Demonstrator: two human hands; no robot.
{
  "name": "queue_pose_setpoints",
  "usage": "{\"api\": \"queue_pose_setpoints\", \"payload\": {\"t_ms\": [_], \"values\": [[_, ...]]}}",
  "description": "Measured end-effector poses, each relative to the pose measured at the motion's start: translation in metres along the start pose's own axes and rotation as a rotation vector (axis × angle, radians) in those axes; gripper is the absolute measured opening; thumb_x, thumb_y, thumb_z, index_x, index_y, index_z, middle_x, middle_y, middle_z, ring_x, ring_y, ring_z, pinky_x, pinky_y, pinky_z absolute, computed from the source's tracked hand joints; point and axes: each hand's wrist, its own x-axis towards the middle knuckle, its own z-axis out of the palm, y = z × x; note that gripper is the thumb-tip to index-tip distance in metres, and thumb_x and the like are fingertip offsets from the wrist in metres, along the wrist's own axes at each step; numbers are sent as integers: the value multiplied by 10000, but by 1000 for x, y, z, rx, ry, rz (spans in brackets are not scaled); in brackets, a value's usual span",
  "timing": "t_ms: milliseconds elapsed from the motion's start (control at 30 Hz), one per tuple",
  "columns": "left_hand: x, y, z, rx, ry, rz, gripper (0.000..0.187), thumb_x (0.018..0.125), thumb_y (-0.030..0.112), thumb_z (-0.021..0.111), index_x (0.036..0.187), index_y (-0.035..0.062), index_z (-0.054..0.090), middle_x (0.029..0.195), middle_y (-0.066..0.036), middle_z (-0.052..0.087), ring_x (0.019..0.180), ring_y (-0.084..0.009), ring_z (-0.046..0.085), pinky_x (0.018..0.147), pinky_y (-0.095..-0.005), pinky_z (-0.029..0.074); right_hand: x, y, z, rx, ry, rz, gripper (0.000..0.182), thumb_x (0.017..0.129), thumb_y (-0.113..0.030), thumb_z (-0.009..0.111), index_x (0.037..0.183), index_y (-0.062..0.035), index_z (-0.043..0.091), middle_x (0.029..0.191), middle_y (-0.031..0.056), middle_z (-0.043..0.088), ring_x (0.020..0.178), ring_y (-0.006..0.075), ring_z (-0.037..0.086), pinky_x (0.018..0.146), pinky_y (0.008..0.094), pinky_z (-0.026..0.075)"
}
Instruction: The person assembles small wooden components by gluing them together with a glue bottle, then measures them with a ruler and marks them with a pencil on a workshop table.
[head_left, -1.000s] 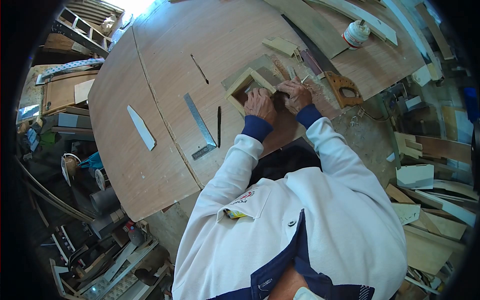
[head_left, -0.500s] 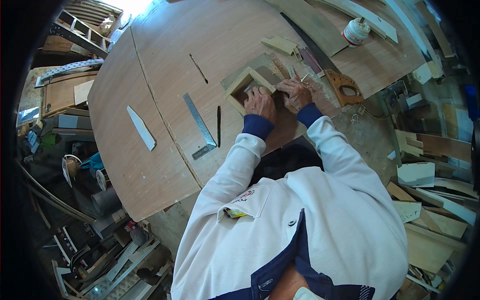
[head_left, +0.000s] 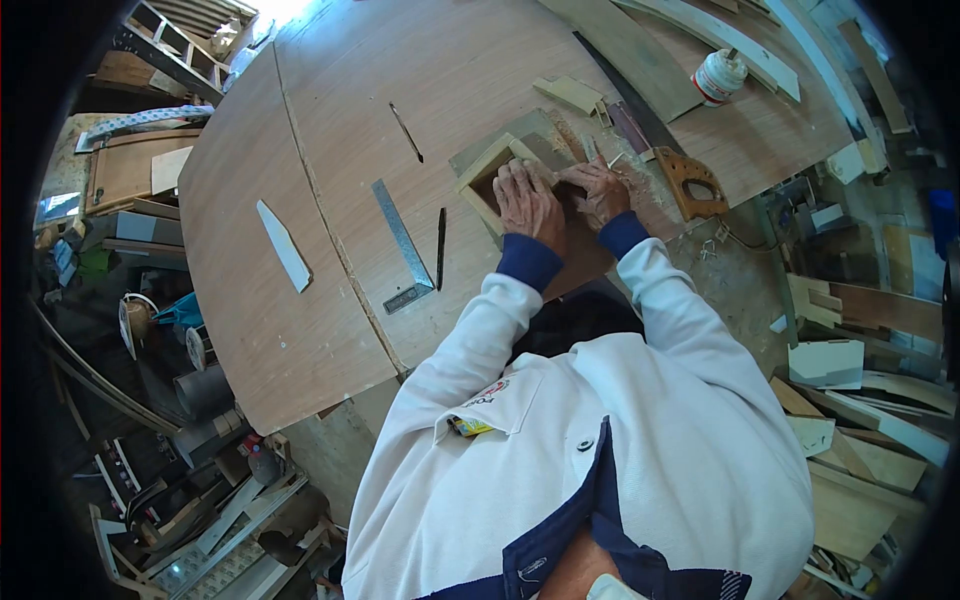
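Observation:
A small square wooden frame [head_left: 484,168], box-like with upright sides, rests on a flat board [head_left: 540,128] on the table. My left hand [head_left: 530,207] lies across the frame's near side, its fingers bent over the wall into the opening and gripping it. Just to the right, my right hand [head_left: 602,192] is closed at the frame's right corner, with thumb and fingers pinched together. What those fingers hold is hidden. Wood shavings lie around the right hand, and a handsaw [head_left: 690,185] with a wooden handle lies beyond it.
Left of the frame lie a try square [head_left: 402,250], a dark thin stick [head_left: 441,250], a pencil-like tool [head_left: 406,132] and a white pointed strip [head_left: 284,246]. A white glue bottle [head_left: 718,78] stands at the back right near long boards [head_left: 630,50]. Offcuts [head_left: 850,500] pile up at right.
The fingers of my left hand have straightened and shifted slightly along the frame. My right hand stays at the corner. The whole view has shifted a little.

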Motion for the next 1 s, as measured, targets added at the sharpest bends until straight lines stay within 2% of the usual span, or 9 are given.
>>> {"api": "queue_pose_setpoints", "payload": {"t_ms": [133,300,367,400,467,533,700,800,1000], "values": [[-1,-20,-59,-299,45,54,706,678,71,676,1294,-59,356,1289,-262,404,1230,-419,370,1062,-474,266,-1,-13,-7,-18,-12,30,283,753,-73,633,1019,-154,684,1033,62,669,1022,245,605,1023,397,371],[-24,-110,-41,-452,-46,-128,813,676,23,657,1368,-57,239,1363,-281,324,1270,-436,331,1082,-449,281,-3,-24,-7,-2,-41,35,326,762,-73,622,1083,-126,644,1093,79,645,1059,279,571,1028,408,366],[-33,-126,-28,-468,-124,-12,939,668,79,689,1404,-60,123,1357,-314,302,1286,-467,291,1104,-441,271,-7,-38,-8,20,83,148,408,757,-79,621,1162,-109,581,1133,106,603,1090,312,535,1030,418,360],[-34,-123,-28,-470,-120,-17,939,668,79,689,1404,-60,123,1357,-314,302,1286,-467,291,1104,-441,271,-9,-43,-10,18,78,142,408,757,-79,621,1162,-109,581,1133,106,603,1090,312,535,1030,418,360],[-36,-115,-27,-556,-220,-69,1099,621,171,792,1416,-60,69,1399,-314,259,1319,-455,260,1115,-441,258,-11,-55,-14,-63,234,183,469,758,-93,624,1216,-106,524,1131,126,572,1107,329,516,1009,422,380],[-38,-112,-18,-594,-183,-57,1142,598,209,821,1417,-65,73,1403,-313,259,1327,-446,258,1116,-432,257,-11,-78,-23,-61,288,143,398,768,-98,626,1160,-100,560,1077,120,580,1079,317,536,961,410,428],[-36,-105,-4,-695,-120,-103,1213,554,255,860,1421,-75,77,1413,-313,257,1332,-427,271,1117,-402,260,-6,-100,-16,60,-46,-131,283,816,-131,608,1098,-134,629,1133,104,577,1025,297,585,864,383,497],[-35,-105,-4,-711,-121,-127,1201,564,249,852,1422,-80,80,1416,-311,260,1330,-419,280,1118,-387,258,-5,-95,-2,30,-65,-204,265,835,-152,595,1094,-159,647,1147,98,578,1029,295,593,858,386,502],[-38,-111,2,-709,-130,-109,1171,582,213,836,1423,-81,76,1420,-308,255,1328,-423,279,1119,-389,254,-15,-108,-3,-66,-112,-110,295,808,-127,594,1080,-215,665,1227,63,527,1029,284,600,814,377,526]]}}
